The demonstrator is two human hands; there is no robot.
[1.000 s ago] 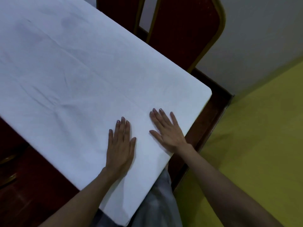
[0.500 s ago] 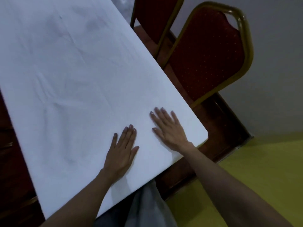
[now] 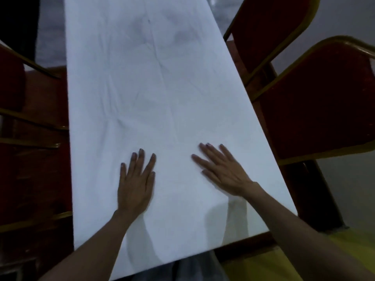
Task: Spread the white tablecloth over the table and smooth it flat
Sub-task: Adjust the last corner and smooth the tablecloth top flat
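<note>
The white tablecloth (image 3: 154,98) lies as a long strip over the dark wooden table (image 3: 40,189), running away from me. Faint creases and a lengthwise fold line show in its middle. My left hand (image 3: 135,185) rests flat on the cloth near the close end, palm down, fingers slightly spread. My right hand (image 3: 222,171) lies flat on the cloth to its right, fingers apart and angled to the upper left. Neither hand grips any fabric. Bare wood shows along the left side and at the near right corner.
Two red padded chairs with gold frames (image 3: 316,110) (image 3: 269,27) stand close along the right side. Another red chair (image 3: 12,82) stands at the left. A yellow floor (image 3: 274,266) shows at the bottom right.
My view has swung so the cloth now runs straight away from me. My hands have moved farther apart, staying flat on the cloth.
</note>
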